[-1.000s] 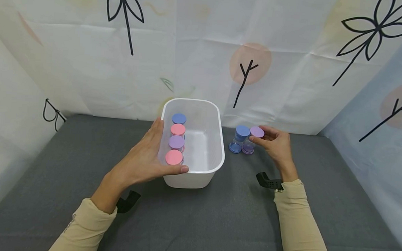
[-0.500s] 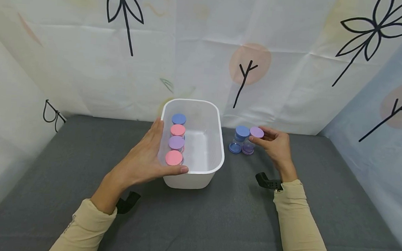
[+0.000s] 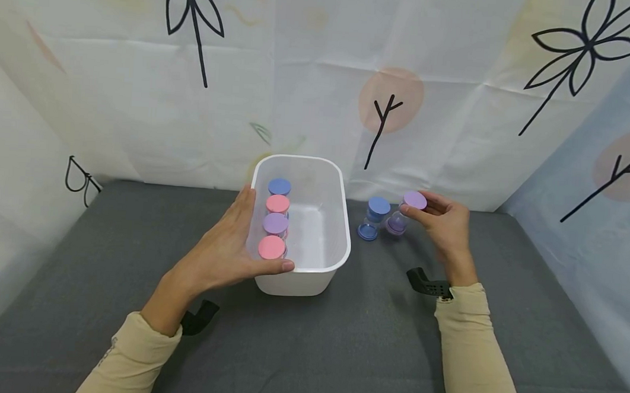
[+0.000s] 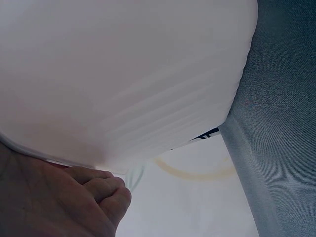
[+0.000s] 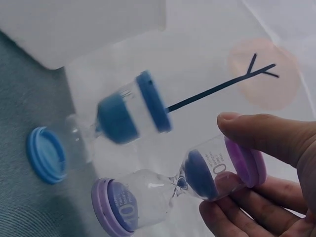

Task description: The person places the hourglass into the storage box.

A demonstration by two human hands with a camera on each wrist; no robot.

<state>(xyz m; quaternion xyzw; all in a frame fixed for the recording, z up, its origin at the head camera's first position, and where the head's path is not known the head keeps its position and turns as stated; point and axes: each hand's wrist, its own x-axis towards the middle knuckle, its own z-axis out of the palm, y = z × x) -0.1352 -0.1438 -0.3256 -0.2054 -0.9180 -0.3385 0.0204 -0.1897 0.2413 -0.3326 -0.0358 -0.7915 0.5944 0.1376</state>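
My right hand point(image 3: 444, 227) pinches a purple-capped sand timer point(image 5: 168, 190) by its upper end, between thumb and fingers. The timer is tilted, and its lower cap sits right of a blue-capped sand timer point(image 3: 375, 214), apart from it. That blue one stands upright on the cloth; its blue sand shows in the right wrist view. My left hand point(image 3: 224, 245) grips the near left corner of a white plastic bin point(image 3: 302, 283), thumb over the front rim, fingers along the left side. Inside the bin, several sand timers point(image 3: 276, 223) with blue, pink and purple caps line the left wall.
Dark grey cloth point(image 3: 307, 350) covers the table. Behind it hangs a pale printed sheet point(image 3: 321, 72), close to the bin's back end. A side sheet point(image 3: 585, 234) bounds the table on the right. Black bands point(image 3: 430, 285) circle both wrists.
My right hand has shifted right with the purple-capped timer, tilting it and opening a gap from the blue-capped one. The left hand and the bin keep their places.
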